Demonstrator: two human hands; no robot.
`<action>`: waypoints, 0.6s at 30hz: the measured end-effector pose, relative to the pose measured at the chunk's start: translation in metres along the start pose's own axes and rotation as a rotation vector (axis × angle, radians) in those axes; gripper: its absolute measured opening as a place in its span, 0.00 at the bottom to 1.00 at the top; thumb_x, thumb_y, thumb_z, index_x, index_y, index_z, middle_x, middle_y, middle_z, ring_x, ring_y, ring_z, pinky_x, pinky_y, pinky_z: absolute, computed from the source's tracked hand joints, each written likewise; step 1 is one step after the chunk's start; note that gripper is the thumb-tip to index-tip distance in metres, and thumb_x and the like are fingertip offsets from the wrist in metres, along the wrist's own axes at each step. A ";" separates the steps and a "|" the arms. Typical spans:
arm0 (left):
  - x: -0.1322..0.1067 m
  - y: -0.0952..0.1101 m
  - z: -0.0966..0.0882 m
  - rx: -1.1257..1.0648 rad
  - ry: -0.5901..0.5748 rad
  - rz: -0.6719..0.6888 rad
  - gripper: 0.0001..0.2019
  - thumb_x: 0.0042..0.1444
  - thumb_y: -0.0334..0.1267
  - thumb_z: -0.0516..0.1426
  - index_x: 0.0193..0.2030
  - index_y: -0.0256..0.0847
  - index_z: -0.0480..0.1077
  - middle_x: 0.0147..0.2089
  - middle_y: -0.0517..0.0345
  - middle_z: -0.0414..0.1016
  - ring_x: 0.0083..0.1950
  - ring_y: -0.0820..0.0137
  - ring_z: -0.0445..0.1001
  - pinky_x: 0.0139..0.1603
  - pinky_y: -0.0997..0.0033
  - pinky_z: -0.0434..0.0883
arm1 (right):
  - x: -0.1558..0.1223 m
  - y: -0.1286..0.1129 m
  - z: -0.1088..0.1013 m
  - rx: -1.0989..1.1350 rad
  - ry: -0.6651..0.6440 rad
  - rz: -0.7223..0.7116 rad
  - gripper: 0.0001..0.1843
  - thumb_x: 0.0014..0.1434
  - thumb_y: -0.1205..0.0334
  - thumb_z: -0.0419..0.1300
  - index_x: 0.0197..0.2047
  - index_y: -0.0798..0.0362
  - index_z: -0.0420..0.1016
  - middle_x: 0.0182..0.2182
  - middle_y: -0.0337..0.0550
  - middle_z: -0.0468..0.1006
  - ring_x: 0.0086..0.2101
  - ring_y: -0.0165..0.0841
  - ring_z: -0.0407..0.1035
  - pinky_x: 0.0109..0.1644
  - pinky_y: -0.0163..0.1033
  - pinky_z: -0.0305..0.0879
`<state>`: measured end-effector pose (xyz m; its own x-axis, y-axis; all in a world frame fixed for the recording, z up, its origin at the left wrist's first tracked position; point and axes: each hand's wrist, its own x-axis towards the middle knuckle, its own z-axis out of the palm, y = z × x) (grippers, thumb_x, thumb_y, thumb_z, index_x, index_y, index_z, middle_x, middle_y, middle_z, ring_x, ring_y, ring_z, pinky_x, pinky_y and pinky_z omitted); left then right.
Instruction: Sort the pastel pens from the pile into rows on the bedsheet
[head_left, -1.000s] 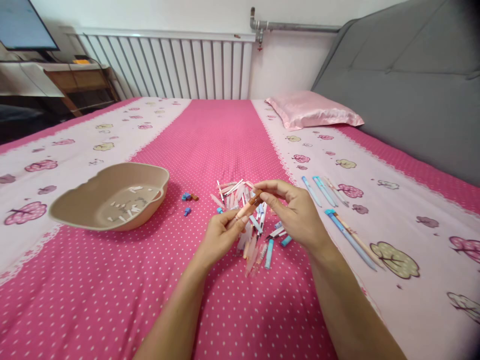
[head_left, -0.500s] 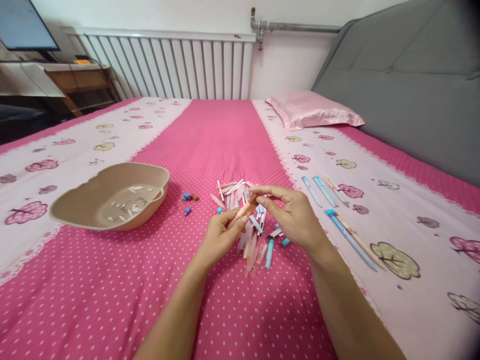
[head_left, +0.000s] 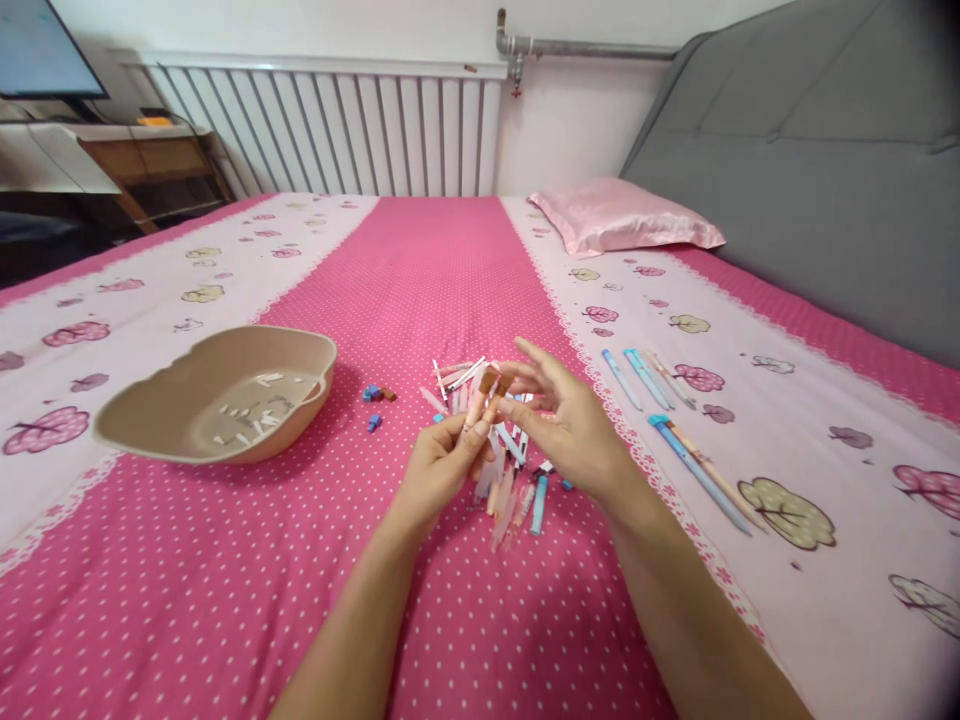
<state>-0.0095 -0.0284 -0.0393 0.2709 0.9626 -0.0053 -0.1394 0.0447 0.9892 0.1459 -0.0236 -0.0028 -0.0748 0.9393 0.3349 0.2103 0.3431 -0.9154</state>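
Note:
My left hand is closed round the lower end of a pale pink pen barrel, which stands tilted above a heap of loose pen parts on the pink dotted bedspread. My right hand pinches the small brown cap at the barrel's top with thumb and forefinger, its other fingers spread. Both hands hover just over the heap.
A beige shallow bowl with several small white bits stands at the left. Small blue and brown caps lie between bowl and heap. Several assembled blue and pink pens lie in a row at the right. A pink pillow and grey headboard are behind.
The barrel has swung more upright in my left hand. My right hand has shifted up to its tip and its fingers have spread.

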 end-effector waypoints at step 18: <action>0.003 0.001 -0.004 -0.016 -0.195 -0.045 0.13 0.59 0.48 0.55 0.37 0.39 0.70 0.29 0.59 0.69 0.30 0.75 0.66 0.28 0.78 0.63 | 0.007 0.008 0.019 0.574 -0.189 0.372 0.17 0.55 0.48 0.63 0.35 0.56 0.75 0.20 0.34 0.70 0.15 0.23 0.58 0.17 0.32 0.59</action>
<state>-0.0132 -0.0245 -0.0390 0.4565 0.8895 -0.0191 -0.1381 0.0920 0.9861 0.1283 -0.0141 -0.0117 -0.2764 0.9608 -0.0201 -0.2884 -0.1028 -0.9520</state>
